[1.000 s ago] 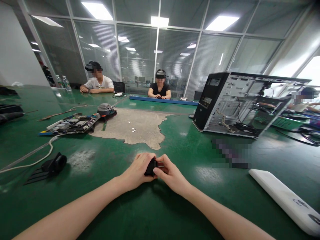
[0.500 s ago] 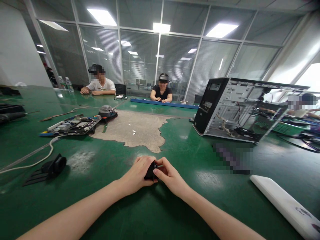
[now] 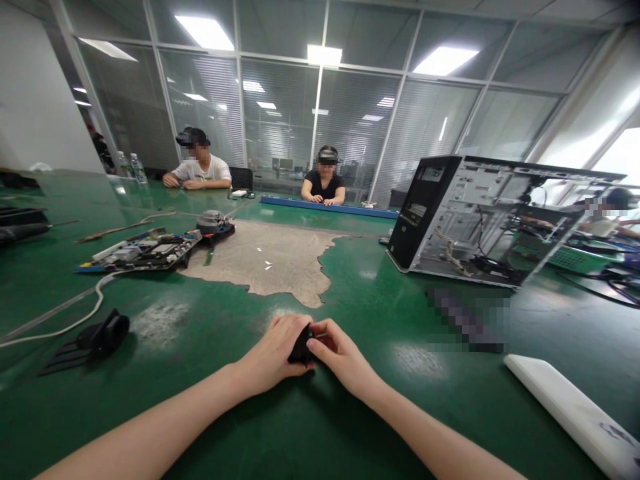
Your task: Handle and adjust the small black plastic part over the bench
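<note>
Between my two hands, just above the green table point(image 3: 225, 420), is a small black part point(image 3: 301, 347), mostly covered by fingers; its kind does not show. My left hand point(image 3: 280, 343) is closed around its left side, thumb below and fingers over the top. My right hand point(image 3: 341, 350) pinches its right edge between thumb and index finger. To the left lies a black plastic piece point(image 3: 103, 337) with a round ring and flat prongs.
Left of centre sits a circuit board point(image 3: 150, 250), with a round cooler point(image 3: 213, 221) beyond it. An open computer case point(image 3: 450, 220) stands at right. Nearer are a blurred-out item point(image 3: 465, 320) and a long white block point(image 3: 570, 407). Two people sit across the table; another is far right.
Both hands keep their hold on the black part, with barely any finger movement. The view has shifted very slightly.
</note>
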Demonstrator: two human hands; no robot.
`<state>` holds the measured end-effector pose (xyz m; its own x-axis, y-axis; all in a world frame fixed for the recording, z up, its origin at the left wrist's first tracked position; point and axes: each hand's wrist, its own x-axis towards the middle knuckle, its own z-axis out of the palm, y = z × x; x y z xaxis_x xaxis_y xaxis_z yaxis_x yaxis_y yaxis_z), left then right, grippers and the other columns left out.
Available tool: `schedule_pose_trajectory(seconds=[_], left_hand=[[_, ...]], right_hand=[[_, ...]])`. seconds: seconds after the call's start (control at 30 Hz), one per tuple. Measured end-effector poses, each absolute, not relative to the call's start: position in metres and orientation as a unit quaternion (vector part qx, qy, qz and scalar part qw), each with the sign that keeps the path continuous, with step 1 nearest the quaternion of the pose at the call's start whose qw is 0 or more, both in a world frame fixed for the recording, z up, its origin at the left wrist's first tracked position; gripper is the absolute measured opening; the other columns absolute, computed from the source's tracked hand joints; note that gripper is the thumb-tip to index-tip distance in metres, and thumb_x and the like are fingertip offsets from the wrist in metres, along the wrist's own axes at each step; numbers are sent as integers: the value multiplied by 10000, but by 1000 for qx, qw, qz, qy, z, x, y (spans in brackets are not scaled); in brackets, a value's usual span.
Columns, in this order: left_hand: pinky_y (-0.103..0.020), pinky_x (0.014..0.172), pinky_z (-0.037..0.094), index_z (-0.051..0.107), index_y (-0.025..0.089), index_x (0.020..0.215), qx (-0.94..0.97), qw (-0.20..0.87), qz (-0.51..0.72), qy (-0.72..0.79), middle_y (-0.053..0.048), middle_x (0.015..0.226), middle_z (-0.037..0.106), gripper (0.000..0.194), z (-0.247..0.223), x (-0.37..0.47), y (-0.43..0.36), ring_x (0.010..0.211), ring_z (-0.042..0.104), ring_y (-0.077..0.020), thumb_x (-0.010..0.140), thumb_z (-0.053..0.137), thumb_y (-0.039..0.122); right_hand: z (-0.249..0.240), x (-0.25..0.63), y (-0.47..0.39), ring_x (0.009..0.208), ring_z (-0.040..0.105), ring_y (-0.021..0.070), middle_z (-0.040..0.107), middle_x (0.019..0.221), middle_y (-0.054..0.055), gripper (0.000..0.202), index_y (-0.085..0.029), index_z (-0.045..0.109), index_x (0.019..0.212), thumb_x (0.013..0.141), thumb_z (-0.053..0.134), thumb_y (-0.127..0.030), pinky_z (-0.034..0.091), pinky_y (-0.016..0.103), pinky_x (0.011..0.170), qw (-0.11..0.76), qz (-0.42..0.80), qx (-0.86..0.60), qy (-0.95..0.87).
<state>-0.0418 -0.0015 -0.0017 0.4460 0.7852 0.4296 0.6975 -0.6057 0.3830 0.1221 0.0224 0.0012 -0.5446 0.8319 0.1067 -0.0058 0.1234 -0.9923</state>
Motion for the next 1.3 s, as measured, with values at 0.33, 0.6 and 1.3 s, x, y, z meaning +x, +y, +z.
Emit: schedule_pose_trajectory(seconds=[0.33,0.6,1.3], left_hand=[[-361,853,311,321,231,1109,847,81,288,439,-33,1032,511,533,-3,-41,0,974,470,-214,687,646,206],[-363,861,304,321,226,1100,851,73,283,437,-39,1034,507,515,-5,-42,1,985,470,-216,697,641,234],[-368,871,311,332,231,1109,847,68,293,438,-38,1036,507,496,-6,-42,2,989,477,-218,703,617,238]], right_hand=[[0,124,16,799,557,139,497,854,-5,161,-209,453,823,745,581,-269,486,294,704,388,539,-302,-684],[-5,129,20,854,565,149,536,880,7,206,-215,445,899,749,584,-242,485,327,767,344,559,-284,-699],[0,130,17,716,572,118,549,778,-21,186,-222,438,894,779,554,-310,483,276,671,344,554,-290,-700]])
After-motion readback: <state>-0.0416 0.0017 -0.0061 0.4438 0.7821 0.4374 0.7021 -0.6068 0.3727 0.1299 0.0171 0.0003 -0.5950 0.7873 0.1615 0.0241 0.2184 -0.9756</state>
